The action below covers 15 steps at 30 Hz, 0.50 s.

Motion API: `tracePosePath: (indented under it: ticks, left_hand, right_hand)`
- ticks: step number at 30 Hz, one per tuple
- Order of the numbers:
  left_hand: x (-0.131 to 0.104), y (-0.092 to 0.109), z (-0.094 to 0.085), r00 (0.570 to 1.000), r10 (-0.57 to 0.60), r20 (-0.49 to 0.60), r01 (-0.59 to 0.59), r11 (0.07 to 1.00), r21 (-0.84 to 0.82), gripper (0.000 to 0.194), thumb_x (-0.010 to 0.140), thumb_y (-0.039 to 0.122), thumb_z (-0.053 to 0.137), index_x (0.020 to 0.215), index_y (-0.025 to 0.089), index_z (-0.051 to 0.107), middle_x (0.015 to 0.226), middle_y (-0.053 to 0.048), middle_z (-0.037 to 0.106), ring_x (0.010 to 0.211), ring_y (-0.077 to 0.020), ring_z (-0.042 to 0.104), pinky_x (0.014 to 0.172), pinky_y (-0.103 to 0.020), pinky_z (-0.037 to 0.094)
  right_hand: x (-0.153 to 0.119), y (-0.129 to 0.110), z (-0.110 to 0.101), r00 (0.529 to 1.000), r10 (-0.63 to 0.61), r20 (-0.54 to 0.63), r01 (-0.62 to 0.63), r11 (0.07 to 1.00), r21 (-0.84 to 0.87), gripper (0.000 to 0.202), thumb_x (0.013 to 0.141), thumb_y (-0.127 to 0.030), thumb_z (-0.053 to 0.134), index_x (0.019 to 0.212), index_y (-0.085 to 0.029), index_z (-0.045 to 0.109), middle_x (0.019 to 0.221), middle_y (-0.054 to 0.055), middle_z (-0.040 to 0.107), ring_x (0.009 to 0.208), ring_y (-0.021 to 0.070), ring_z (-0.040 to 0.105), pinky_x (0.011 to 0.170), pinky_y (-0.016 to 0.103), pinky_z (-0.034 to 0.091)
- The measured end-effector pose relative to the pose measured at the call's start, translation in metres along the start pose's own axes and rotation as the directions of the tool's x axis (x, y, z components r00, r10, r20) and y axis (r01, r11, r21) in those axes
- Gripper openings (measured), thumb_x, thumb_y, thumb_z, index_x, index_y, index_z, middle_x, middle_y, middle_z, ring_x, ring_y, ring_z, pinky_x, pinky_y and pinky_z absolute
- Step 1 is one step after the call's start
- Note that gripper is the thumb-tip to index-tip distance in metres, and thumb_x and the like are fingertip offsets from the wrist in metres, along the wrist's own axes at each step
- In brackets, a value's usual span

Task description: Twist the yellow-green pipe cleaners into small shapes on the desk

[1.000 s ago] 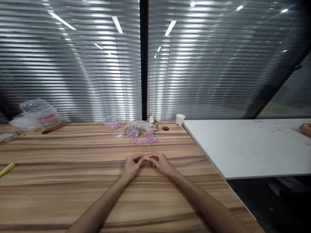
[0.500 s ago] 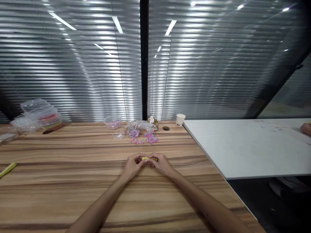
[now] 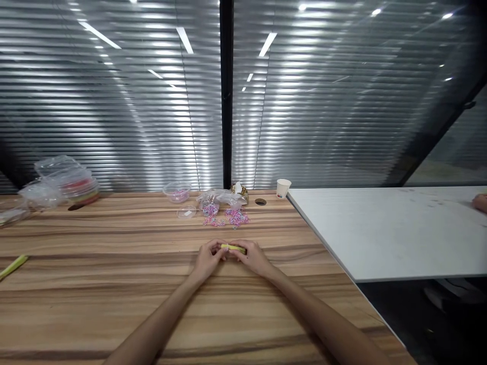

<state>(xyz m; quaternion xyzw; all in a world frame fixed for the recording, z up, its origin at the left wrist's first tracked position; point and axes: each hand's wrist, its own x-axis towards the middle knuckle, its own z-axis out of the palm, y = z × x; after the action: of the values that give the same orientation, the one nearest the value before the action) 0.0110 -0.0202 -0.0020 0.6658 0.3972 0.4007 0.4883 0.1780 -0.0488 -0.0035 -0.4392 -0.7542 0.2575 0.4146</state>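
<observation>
A slim yellow bundle (image 3: 236,248) lies crosswise between my two hands, just above the wooden table; its exact kind is too small to tell. A thin pale band (image 3: 227,247) crosses it near its left end. My left hand (image 3: 206,259) pinches that left end, fingertips at the band. Around the right part my right hand (image 3: 255,257) is closed, thumb below and fingers above, partly hiding it. Beyond my hands lies a loose pile of small pink and purple bands (image 3: 237,217). Another yellow bundle (image 3: 13,265) rests at the far left.
Near the back stand a clear bowl (image 3: 177,193) of small bands, a clear lid (image 3: 186,212), a crumpled plastic bag (image 3: 216,196) and a paper cup (image 3: 283,188). Stacked clear containers (image 3: 76,185) sit back left. At right, another person's hand (image 3: 481,202) shows over the white table (image 3: 403,233).
My fingers have shifted slightly around the yellow bundle, and more of it shows between them. Both hands stay in nearly the same place.
</observation>
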Motion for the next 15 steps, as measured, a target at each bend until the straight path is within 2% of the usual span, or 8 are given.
tracePosePath:
  ticks: [2, 5, 8, 11, 15]
  left_hand:
    - [0.0005, -0.0019, -0.0004, 1.000, 0.000, -0.011, 0.000, 1.000, -0.004, 0.025, 0.068, 0.035, 0.059, 0.079, 0.013, 0.057, 0.062, -0.002, 0.061, 0.053, -0.0136, 0.055, 0.055, -0.024, 0.043]
    - [0.0003, -0.0025, -0.0008, 1.000, 0.009, -0.013, -0.009, 1.000, 0.016, 0.025, 0.069, 0.035, 0.059, 0.078, 0.013, 0.057, 0.062, -0.002, 0.060, 0.053, -0.0137, 0.056, 0.055, -0.024, 0.043]
    - [-0.0006, -0.0006, -0.0007, 1.000, 0.015, 0.003, -0.015, 0.999, 0.050, 0.024, 0.070, 0.035, 0.058, 0.078, 0.012, 0.058, 0.063, -0.003, 0.061, 0.053, -0.0139, 0.056, 0.055, -0.024, 0.043]
    - [-0.0019, 0.0018, -0.0002, 0.999, 0.027, 0.024, -0.029, 0.997, 0.078, 0.023, 0.071, 0.034, 0.057, 0.079, 0.013, 0.058, 0.060, -0.002, 0.059, 0.053, -0.0136, 0.055, 0.054, -0.024, 0.042]
    - [-0.0032, 0.0027, 0.0000, 0.998, 0.052, 0.044, -0.056, 0.995, 0.082, 0.018, 0.072, 0.029, 0.054, 0.080, 0.013, 0.056, 0.058, 0.000, 0.057, 0.053, -0.0128, 0.054, 0.054, -0.023, 0.042]
  right_hand:
    - [0.0000, -0.0020, -0.0013, 1.000, -0.005, 0.031, 0.005, 1.000, 0.004, 0.032, 0.084, -0.038, 0.045, 0.107, -0.020, 0.060, 0.101, 0.004, 0.062, 0.087, 0.0169, 0.057, 0.077, 0.026, 0.042]
    - [0.0008, -0.0025, -0.0023, 0.997, 0.016, 0.072, -0.016, 1.000, 0.009, 0.035, 0.087, -0.041, 0.040, 0.104, -0.019, 0.061, 0.086, 0.004, 0.065, 0.072, 0.0151, 0.058, 0.068, 0.025, 0.042]
    - [0.0024, 0.0007, -0.0025, 0.992, 0.026, 0.127, -0.028, 1.000, 0.014, 0.040, 0.088, -0.043, 0.034, 0.089, -0.016, 0.064, 0.070, 0.002, 0.062, 0.061, 0.0128, 0.054, 0.060, 0.022, 0.040]
    - [0.0037, 0.0044, -0.0036, 0.982, 0.008, 0.190, -0.010, 1.000, 0.010, 0.044, 0.089, -0.043, 0.032, 0.073, -0.014, 0.061, 0.061, 0.001, 0.057, 0.057, 0.0106, 0.050, 0.057, 0.020, 0.036]
    - [0.0044, 0.0051, -0.0063, 0.965, -0.001, 0.261, 0.003, 1.000, -0.008, 0.046, 0.090, -0.045, 0.029, 0.069, -0.014, 0.056, 0.060, -0.001, 0.053, 0.056, 0.0091, 0.046, 0.059, 0.019, 0.035]
